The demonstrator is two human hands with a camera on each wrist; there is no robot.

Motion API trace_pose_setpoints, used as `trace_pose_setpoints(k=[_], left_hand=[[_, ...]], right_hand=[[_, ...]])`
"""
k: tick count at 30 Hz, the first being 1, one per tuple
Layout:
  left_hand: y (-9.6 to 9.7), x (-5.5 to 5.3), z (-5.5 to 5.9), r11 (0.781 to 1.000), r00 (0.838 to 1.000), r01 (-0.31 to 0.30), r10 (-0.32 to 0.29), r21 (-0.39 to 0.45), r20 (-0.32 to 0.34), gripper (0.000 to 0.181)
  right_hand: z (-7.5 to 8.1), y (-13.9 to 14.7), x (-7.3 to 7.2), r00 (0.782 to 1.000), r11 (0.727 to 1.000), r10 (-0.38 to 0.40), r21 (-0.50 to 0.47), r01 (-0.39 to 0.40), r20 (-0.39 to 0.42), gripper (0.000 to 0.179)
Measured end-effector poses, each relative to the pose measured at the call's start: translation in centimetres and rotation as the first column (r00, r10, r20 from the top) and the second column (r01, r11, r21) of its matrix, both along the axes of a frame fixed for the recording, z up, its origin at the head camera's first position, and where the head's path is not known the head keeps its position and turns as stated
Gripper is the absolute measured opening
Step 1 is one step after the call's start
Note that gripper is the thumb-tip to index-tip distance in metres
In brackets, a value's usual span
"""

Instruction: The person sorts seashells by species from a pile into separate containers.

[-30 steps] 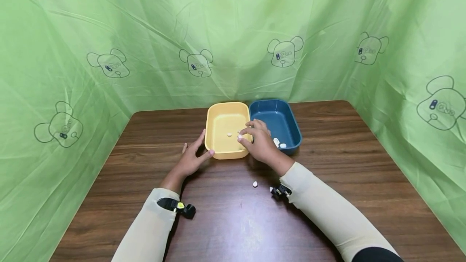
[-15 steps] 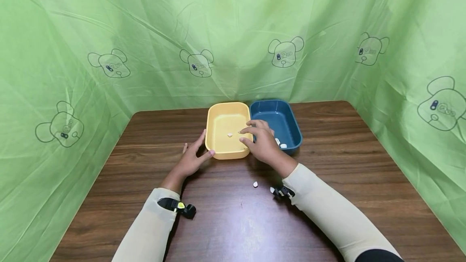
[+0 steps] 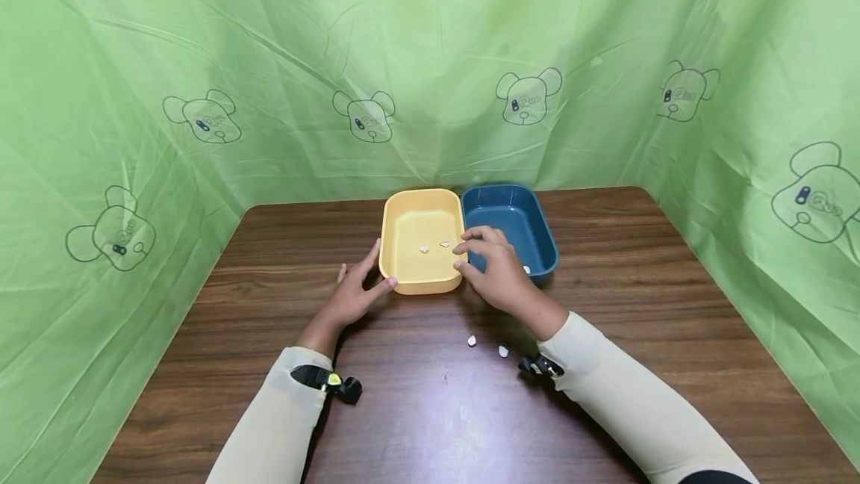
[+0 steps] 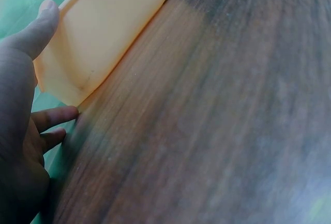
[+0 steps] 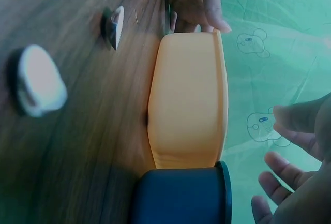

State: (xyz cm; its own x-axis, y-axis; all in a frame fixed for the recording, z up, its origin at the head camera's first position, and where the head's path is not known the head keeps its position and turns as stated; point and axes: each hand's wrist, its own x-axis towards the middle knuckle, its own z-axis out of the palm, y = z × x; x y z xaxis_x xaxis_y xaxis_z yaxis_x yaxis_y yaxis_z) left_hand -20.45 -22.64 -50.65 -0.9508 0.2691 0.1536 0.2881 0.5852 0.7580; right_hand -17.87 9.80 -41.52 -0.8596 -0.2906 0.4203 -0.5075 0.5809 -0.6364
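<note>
My left hand rests against the near left corner of the yellow bin, thumb at its rim and fingers along its side. Over the seam between the yellow bin and the blue bin hovers my right hand, its fingers loosely bent with nothing between them. Inside the yellow bin lie two small white shell-like pieces, one near the middle and another by my right fingertips. A white piece shows in the blue bin, partly hidden by my right hand.
Two more white pieces, one and another, lie on the wooden table in front of the bins. A green curtain hangs behind the table and along both sides.
My right hand has let go of a white piece, which now lies in the yellow bin, and has drawn back to the right. The left hand has stayed put.
</note>
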Motion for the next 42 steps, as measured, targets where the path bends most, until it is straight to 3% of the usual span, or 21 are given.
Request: trace_pose_setpoints(k=[4, 7, 16, 23, 33, 39, 42], left_hand=[[0.1, 0.4, 0.6, 1.000, 1.000, 0.009, -0.009, 0.006, -0.013, 0.096], [0.0, 0.2, 0.1, 1.000, 0.999, 0.009, -0.009, 0.008, -0.031, 0.096], [0.1, 0.2, 0.1, 1.000, 1.000, 0.005, -0.005, 0.004, -0.028, 0.096], [0.3, 0.4, 0.9, 1.000, 1.000, 0.001, -0.001, -0.024, -0.008, 0.099], [-0.2, -0.2, -0.9, 1.000, 1.000, -0.002, 0.002, 0.005, -0.026, 0.095], [0.0, 0.0, -0.2, 1.000, 1.000, 0.008, -0.008, 0.029, -0.022, 0.097], [-0.1, -0.3, -0.6, 1.000, 1.000, 0.000, 0.000, 0.012, -0.019, 0.095]], right_hand=[[0.2, 0.5, 0.9, 0.998, 0.998, 0.056, -0.008, -0.056, -0.010, 0.018], [0.3, 0.9, 1.6, 0.995, 0.995, 0.097, -0.014, -0.097, -0.016, 0.019], [0.6, 2.2, 3.0, 0.990, 0.990, 0.139, -0.033, -0.139, -0.018, 0.021], [-0.5, 3.9, 3.7, 0.982, 0.981, 0.186, -0.056, -0.186, -0.017, 0.022], [-2.1, 6.4, 5.2, 0.970, 0.969, 0.241, -0.052, -0.240, 0.017, 0.021], [-3.0, 7.7, 5.9, 0.960, 0.962, 0.267, -0.079, -0.261, 0.079, 0.019], [-3.3, 8.2, 6.1, 0.957, 0.960, 0.268, -0.110, -0.257, 0.106, 0.019]])
